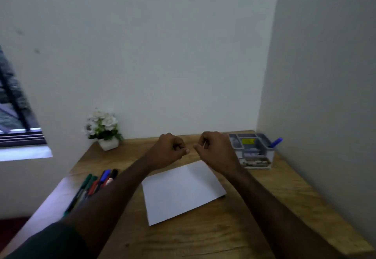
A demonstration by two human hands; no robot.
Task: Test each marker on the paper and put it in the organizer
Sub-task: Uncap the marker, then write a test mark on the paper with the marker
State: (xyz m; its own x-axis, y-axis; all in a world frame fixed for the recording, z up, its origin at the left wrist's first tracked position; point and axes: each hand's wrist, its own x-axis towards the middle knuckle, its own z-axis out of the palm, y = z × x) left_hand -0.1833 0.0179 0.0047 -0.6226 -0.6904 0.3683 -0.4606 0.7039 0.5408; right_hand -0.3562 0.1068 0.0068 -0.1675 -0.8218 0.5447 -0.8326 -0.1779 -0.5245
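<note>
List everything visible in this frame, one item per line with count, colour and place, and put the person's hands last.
Wooden desk: one, brown, set into a corner of white walls.
Sheet of white paper: one, blank, lying askew at the desk's middle.
Loose markers: a bunch, green, red, blue and black; exact count unclear; at the desk's left edge, partly behind the left forearm.
Grey plastic organizer: one, with a yellow label, at the back right.
Blue marker: one, standing tilted in the organizer's right compartment.
White flowers in a white pot: one, back left.
Window: one, far left.
Left hand: curled, above the desk beyond the paper.
Right hand: curled, pinching something small and pale.
</note>
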